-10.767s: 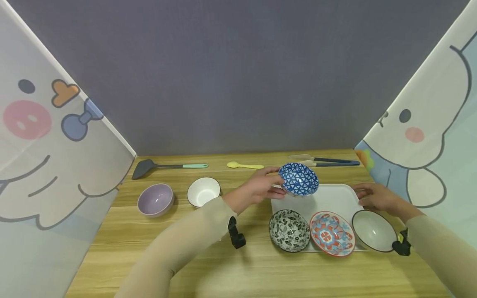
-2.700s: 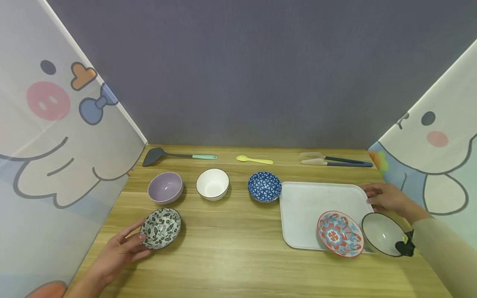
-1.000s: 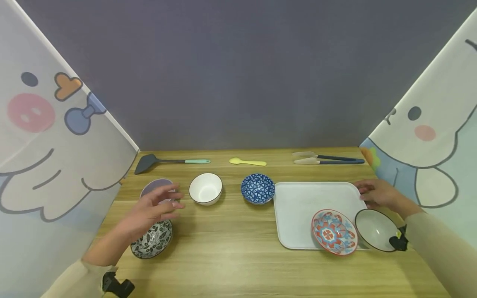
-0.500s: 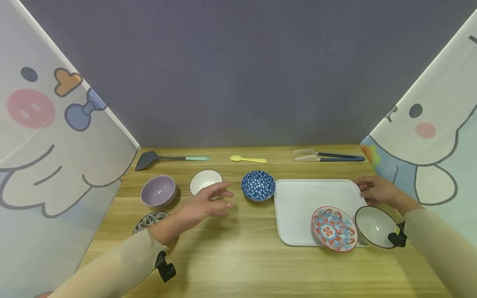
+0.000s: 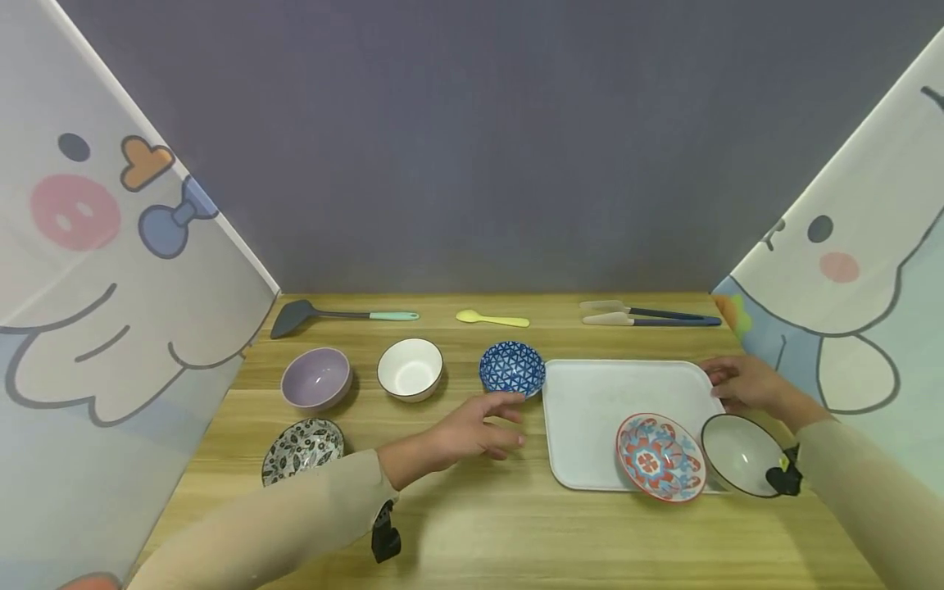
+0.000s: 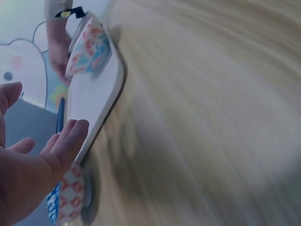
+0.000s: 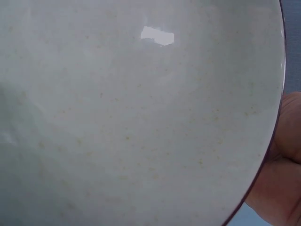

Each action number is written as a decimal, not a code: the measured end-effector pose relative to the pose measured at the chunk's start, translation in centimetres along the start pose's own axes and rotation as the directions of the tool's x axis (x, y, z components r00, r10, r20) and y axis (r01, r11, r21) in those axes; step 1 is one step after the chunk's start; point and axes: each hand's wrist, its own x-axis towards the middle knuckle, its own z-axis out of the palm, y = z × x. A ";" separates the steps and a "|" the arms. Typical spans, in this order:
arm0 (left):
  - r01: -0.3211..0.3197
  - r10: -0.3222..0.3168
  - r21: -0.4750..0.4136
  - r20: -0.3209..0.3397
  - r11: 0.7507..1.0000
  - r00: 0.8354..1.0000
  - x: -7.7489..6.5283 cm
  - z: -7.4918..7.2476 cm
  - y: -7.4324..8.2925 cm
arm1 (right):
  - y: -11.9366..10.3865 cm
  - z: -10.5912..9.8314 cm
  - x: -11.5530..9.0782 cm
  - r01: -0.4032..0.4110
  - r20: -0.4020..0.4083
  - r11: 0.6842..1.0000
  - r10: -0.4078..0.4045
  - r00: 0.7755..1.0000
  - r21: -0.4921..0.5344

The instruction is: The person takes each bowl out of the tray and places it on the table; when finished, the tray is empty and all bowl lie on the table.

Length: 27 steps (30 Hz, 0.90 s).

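My left hand (image 5: 475, 430) is over the table with spread, relaxed fingers, holding nothing. Its index finger reaches the near rim of the blue-and-white triangle-patterned bowl (image 5: 511, 366) in the head view. In the left wrist view the palm (image 6: 28, 181) shows beside that bowl, whose outside (image 6: 71, 195) has a red diamond pattern. My right hand (image 5: 748, 383) grips the right edge of the white tray (image 5: 590, 426). A red-and-blue floral bowl (image 5: 660, 457) sits tilted at the tray's front right. Beside it leans a dark-rimmed white bowl (image 5: 741, 455), whose inside (image 7: 141, 113) fills the right wrist view.
On the left stand a purple bowl (image 5: 317, 379), a small white bowl (image 5: 410, 369) and a black leaf-patterned bowl (image 5: 302, 447), partly behind the left sleeve. Along the back lie a spatula (image 5: 339, 315), a yellow spoon (image 5: 492, 318) and tongs (image 5: 652, 318). Printed panels flank the table.
The blue bowl went from the left hand to the table left of the tray. The leaf-patterned bowl moved to the far left. Since then the empty left hand has swung right; the right hand stayed.
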 end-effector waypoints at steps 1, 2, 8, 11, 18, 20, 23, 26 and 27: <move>0.003 -0.003 -0.004 0.001 1.000 1.000 0.2 0.5 -0.1 | 0.0 0.0 0.0 0.000 0.001 1.000 0.000 1.000 0.001; 0.007 -0.007 -0.008 0.004 1.000 1.000 0.4 1.0 -0.2 | 0.0 0.0 -0.1 -0.001 0.002 1.000 0.001 1.000 0.000; 0.010 -0.008 -0.080 0.032 0.997 0.999 2.1 3.8 -1.2 | -0.4 -0.1 -0.6 -0.003 -0.002 1.000 0.003 1.000 -0.004; 0.008 -0.004 -0.098 0.039 0.995 0.999 2.8 5.1 -1.5 | -0.4 0.0 -0.6 -0.004 -0.004 1.000 0.004 1.000 0.003; 0.017 -0.014 -0.117 0.030 0.993 0.999 4.7 7.1 -1.6 | -0.3 0.2 -0.5 -0.005 -0.009 1.000 0.005 1.000 0.011; 0.025 -0.022 -0.120 0.028 0.992 0.999 5.1 7.5 -1.6 | -0.3 0.3 -0.4 -0.002 -0.013 1.000 0.003 1.000 0.004; 0.034 -0.031 -0.120 0.032 0.992 0.999 5.8 8.2 -1.7 | -0.5 0.3 -0.4 -0.002 -0.019 1.000 0.001 1.000 -0.008; 0.033 -0.031 -0.094 0.025 0.995 0.999 6.3 8.7 -1.7 | -0.4 0.4 -0.3 -0.004 -0.022 1.000 0.004 1.000 -0.010; 0.028 -0.027 -0.082 0.020 0.996 0.999 6.5 8.9 -1.7 | -0.4 0.4 -0.3 -0.001 -0.021 1.000 0.000 1.000 -0.011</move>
